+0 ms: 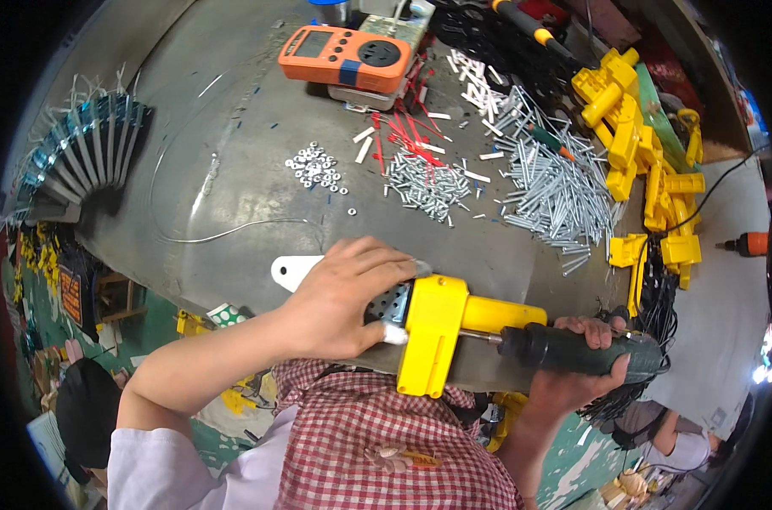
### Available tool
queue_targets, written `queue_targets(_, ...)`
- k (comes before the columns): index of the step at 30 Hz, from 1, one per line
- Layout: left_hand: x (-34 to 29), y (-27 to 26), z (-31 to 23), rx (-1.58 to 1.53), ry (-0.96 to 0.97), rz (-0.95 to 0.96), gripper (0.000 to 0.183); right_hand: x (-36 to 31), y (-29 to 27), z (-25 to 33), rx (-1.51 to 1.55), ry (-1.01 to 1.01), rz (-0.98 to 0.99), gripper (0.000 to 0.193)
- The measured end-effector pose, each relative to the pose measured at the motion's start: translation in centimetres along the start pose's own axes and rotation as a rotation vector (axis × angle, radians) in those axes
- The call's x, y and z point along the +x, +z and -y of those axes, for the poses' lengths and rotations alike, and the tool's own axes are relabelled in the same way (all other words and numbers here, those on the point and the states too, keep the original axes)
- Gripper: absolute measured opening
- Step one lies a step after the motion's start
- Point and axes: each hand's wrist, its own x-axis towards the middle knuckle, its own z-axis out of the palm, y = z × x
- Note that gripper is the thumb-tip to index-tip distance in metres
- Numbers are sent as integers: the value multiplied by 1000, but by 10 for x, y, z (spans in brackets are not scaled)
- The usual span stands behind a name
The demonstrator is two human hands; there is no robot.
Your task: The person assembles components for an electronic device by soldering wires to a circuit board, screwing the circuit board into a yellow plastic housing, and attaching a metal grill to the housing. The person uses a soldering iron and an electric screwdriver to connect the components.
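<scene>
My left hand [347,302] is closed round a perforated metal part [389,304] set against a yellow plastic housing [432,336]. A white flat plate [294,272] with a round hole sticks out on the hand's left. From the housing a yellow handle [505,314] runs to the right. Wrapped in my right hand [585,374] is a dark electric screwdriver [573,350]. Its thin metal bit points left and reaches the housing's right side; the tip is hidden there. White coverings show on some left fingertips.
Long screws [556,183], short screws [426,185] and nuts [315,166] lie in piles on the grey table [241,195]. Beyond are an orange meter [343,58] and red wires [411,136]. Yellow housings [624,119] heap at right, near black cables [658,310]. Metal strips [88,149] fan out at left.
</scene>
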Motion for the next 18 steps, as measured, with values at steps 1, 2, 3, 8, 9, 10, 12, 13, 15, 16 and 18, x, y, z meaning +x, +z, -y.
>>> queue_targets(1,1,0,2,34,-3,-3,61,0,1,-1,4,9,7,38)
queue_targets(2,2,0,1,40,-9,-11,61,0,2,-2,-2,-12,6,37)
queue_targets(3,2,-1,-1,33,-5,16,64,0,3,-3,-6,-33,5,37)
queue_targets(8,3,-14,1,-139,10,28,66,-5,5,0,-59,-9,-32,42)
queue_targets(9,4,-25,3,-220,-67,1,59,-4,3,0,-86,-4,-33,44)
queue_targets(10,7,-34,5,-108,-161,-21,43,-5,2,2,-123,-2,-39,45)
queue_targets(12,15,-40,18,441,-170,-107,27,-5,-1,2,-125,-9,-40,45)
queue_targets(13,17,-40,21,443,-170,-105,27,-4,-1,2,-125,-10,-33,44)
queue_targets(15,20,-40,25,640,20,47,22,-3,1,3,-130,-7,-25,44)
queue_targets(16,23,-42,24,635,26,55,22,-3,1,5,-140,-8,-19,44)
queue_targets(18,26,-49,19,710,61,198,24,-2,2,6,-137,-4,-32,43)
